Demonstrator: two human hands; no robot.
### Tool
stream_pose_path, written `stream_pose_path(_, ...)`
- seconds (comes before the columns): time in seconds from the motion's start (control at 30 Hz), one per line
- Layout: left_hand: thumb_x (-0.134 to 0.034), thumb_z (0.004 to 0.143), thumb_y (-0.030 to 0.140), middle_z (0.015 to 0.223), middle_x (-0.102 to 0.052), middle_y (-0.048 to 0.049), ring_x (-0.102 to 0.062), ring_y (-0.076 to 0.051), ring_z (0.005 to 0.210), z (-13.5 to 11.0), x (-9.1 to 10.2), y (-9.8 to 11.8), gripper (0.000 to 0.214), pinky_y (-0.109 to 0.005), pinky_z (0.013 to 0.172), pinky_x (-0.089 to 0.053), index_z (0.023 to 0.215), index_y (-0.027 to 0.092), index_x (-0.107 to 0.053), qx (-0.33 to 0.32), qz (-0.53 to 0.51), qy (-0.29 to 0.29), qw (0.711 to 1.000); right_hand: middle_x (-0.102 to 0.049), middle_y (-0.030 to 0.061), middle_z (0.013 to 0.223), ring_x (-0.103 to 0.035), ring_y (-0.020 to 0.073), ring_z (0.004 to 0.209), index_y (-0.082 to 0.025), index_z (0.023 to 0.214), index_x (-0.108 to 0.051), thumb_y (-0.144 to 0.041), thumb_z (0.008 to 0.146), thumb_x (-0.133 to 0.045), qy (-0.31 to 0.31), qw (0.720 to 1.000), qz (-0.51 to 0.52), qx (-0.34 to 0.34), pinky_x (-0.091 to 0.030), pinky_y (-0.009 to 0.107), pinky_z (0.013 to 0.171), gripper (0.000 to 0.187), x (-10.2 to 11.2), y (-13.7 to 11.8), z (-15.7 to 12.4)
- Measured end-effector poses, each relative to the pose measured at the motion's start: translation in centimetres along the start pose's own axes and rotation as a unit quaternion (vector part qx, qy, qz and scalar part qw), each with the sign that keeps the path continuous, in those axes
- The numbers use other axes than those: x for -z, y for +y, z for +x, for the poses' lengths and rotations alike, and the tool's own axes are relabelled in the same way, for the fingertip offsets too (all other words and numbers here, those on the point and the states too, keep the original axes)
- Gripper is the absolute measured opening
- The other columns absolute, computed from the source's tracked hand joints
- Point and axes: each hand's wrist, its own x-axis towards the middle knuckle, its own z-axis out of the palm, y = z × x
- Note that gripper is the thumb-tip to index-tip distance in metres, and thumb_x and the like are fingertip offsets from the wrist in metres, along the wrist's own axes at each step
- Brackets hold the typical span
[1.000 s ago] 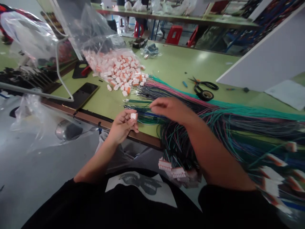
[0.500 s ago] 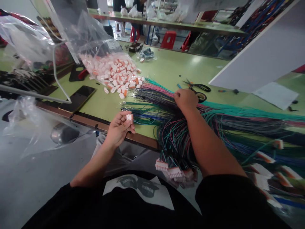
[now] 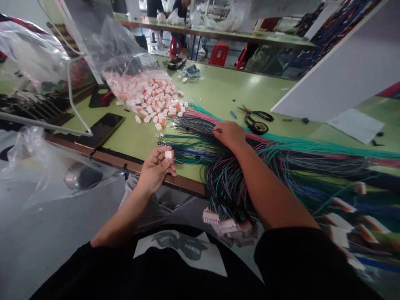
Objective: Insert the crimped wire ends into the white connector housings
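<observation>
My left hand [image 3: 155, 168] is closed around a small white plastic connector [image 3: 169, 154], held just above the near edge of the green table [image 3: 218, 89]. My right hand [image 3: 229, 133] rests on a broad bundle of coloured wires [image 3: 281, 154], its fingers pinched on wires near the loose ends. Just beyond the wire ends lies a heap of white and orange connectors [image 3: 153, 98], spilling from a clear plastic bag [image 3: 125, 50]. Finished wire sets with connectors [image 3: 226, 225] hang over the table edge by my lap.
Black scissors and a tape roll [image 3: 258, 121] lie beyond the wires. A dark phone [image 3: 101, 127] sits at the left near the table edge. A white board [image 3: 337, 71] leans at the right. Red stools [image 3: 218, 54] and another table stand behind.
My right hand swung from in front of the left hand out onto the wire bundle, then drew back a little toward the wire ends. The left hand stayed put with the connector.
</observation>
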Motion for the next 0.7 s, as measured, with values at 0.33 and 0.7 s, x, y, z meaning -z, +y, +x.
stream_pose_path(0.33,-0.08,0.066,0.026,0.069,-0.062,0.0048,-0.059,-0.006,0.051,0.1,0.0,0.1,0.035,-0.015,0.045,-0.051,0.094,0.018,-0.06,0.008,0.002,-0.013,1.0,-0.069,0.0061,0.101,-0.059,0.0216,0.091,-0.022,0.089,-0.072,-0.035,0.084,-0.049,-0.043,0.999,-0.001,0.032,-0.034,0.028,0.059,0.026,-0.1,0.0,0.2)
stream_pose_path(0.7,-0.083,0.061,0.027,0.065,-0.062,0.0058,-0.06,-0.006,0.048,0.1,-0.4,0.3,0.039,-0.016,0.044,-0.051,0.091,0.018,-0.06,0.026,-0.016,-0.002,1.0,-0.069,0.0134,0.099,-0.059,0.0241,0.09,-0.015,0.101,-0.071,-0.026,0.084,-0.047,0.023,0.998,0.02,-0.057,-0.041,0.031,0.071,0.031,1.0,1.9,3.5)
